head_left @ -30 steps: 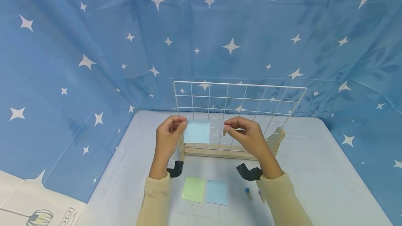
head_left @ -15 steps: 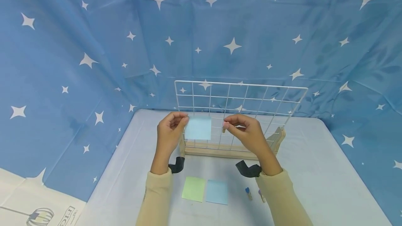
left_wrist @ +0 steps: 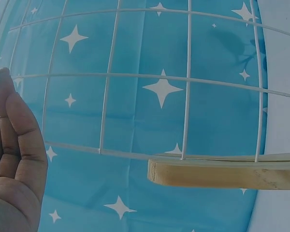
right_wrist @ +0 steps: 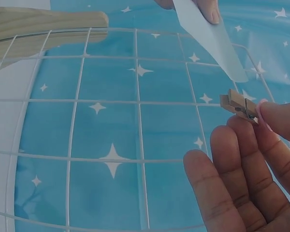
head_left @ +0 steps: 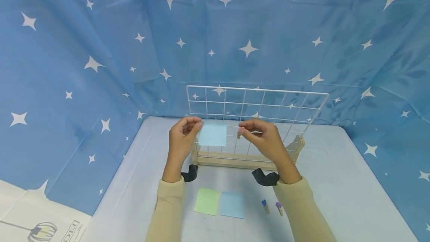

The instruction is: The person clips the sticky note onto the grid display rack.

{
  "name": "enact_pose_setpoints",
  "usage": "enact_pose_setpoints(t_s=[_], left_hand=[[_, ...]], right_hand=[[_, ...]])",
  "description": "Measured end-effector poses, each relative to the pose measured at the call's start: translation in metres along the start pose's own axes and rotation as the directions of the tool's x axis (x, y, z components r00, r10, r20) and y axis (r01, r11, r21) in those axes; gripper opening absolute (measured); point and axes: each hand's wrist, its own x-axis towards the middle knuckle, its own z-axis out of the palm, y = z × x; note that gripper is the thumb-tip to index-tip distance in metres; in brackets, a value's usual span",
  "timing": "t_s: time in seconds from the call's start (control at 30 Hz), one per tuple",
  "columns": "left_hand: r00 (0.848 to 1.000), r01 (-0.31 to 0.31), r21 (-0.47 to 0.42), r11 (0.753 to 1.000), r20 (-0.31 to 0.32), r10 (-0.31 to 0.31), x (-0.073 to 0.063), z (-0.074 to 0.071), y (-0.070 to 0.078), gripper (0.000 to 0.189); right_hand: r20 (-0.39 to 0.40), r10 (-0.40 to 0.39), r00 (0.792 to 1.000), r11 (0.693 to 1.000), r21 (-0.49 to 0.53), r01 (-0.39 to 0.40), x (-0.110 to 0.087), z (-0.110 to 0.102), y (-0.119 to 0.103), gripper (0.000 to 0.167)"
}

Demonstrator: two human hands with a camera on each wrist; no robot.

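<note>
My left hand [head_left: 183,137] pinches a light blue sticky note [head_left: 213,133] by its left edge and holds it before the white wire grid [head_left: 256,104]. In the left wrist view the fingers [left_wrist: 26,130] show at the left edge. To the right, my right hand [head_left: 263,137] pinches a small wooden clothespin [right_wrist: 240,105] with a pink piece on it, between thumb and forefinger. The clothespin is apart from the note; in the right wrist view its tip lies just below the note's lower corner.
The grid stands in a wooden base [head_left: 235,161] on a white table [head_left: 339,182]. Nearer lie a green sticky note [head_left: 206,201], a blue sticky note [head_left: 231,205], a blue-topped clothespin [head_left: 265,206] and a purple-topped clothespin [head_left: 279,208]. A starry blue curtain [head_left: 215,29] hangs behind.
Both hands have risen slightly, carrying the light blue note and the pink clothespin a little up along the grid. Both grips stay the same.
</note>
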Motion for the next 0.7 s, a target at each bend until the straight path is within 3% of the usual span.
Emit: enact_pose_setpoints(t_s=[0.7], left_hand=[[1.000,-0.016,0.016,1.000,0.002,0.016,0.0102,0.0049,0.0024,0.018]], right_hand=[[0.017,-0.012,1.000,1.000,-0.005,0.012,0.0101,-0.0026,-0.0063,0.013]])
